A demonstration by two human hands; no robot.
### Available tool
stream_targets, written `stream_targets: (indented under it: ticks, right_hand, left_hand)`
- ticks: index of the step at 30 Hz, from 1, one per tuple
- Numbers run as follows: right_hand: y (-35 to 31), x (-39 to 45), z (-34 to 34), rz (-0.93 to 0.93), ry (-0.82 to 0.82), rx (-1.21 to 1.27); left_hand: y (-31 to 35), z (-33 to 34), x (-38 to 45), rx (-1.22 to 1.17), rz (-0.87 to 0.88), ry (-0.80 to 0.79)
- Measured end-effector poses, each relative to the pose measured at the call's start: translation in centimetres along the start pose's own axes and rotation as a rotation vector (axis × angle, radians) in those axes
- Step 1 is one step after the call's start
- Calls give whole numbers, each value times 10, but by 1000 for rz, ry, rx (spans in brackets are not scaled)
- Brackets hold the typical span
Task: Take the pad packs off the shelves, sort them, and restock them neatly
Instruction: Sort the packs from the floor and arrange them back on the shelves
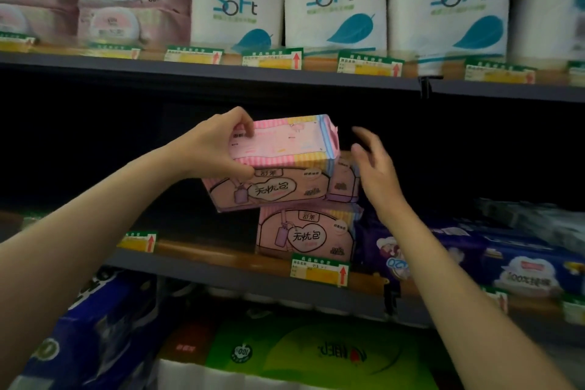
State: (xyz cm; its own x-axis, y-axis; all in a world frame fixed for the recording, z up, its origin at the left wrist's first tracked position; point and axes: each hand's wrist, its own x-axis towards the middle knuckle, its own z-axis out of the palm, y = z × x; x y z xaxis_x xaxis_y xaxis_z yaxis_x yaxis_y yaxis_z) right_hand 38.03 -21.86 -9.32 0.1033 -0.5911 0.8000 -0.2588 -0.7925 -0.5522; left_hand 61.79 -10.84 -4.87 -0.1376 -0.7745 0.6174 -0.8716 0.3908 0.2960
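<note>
Gripping the top pink pad pack (281,142) by its near end, the left hand (218,149) has its fingers curled over the top and its thumb under the front; the pack sits tilted on a second pink pack (269,188), itself askew on a third pink pack (305,236) that stands on the middle shelf (221,266); whether the top pack is being lifted or set down I cannot tell. The right hand (375,168) hovers just beside the stack's right end, fingers spread and relaxed, holding nothing. Judged from this, the restocking looks underway but far from neat: the stack is crooked, the shelf space to its left is dark and seemingly unfilled, and purple packs (443,250) lie loosely to the right; straightening and filling remain. White tissue rolls (335,0) line the shelf above.
</note>
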Motion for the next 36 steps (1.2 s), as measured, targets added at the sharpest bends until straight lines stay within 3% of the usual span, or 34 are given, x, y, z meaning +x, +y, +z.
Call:
stream_targets:
  ticks: [1,3,6,9,15,21,29,32,36]
  right_hand:
    - [-10,-13,-2,-14,-3,99]
    - [-16,-27,-3,-108,-53,69]
    - [-12,-27,-7,-147,-17,-263]
    - [-4,-29,-6,-104,-197,-652]
    - [8,-20,-1,-105,-120,-929]
    - [19,-3,3,12,-123,-919]
    - [1,6,-7,143,-219,-714]
    - [-11,1,-14,127,-182,-764]
    - [-8,-8,4,138,-260,-930]
  left_hand:
    - [5,5,7,-4,19,-12]
    - [8,17,22,-20,56,-45]
    - [0,44,39,30,81,-32]
    - [-5,75,37,147,18,93]
    - [-17,108,15,197,-58,154]
    - [-24,118,24,178,5,256]
    - [-26,118,17,118,60,240]
    - [-24,119,22,124,86,215]
    - [-19,127,31,254,55,279]
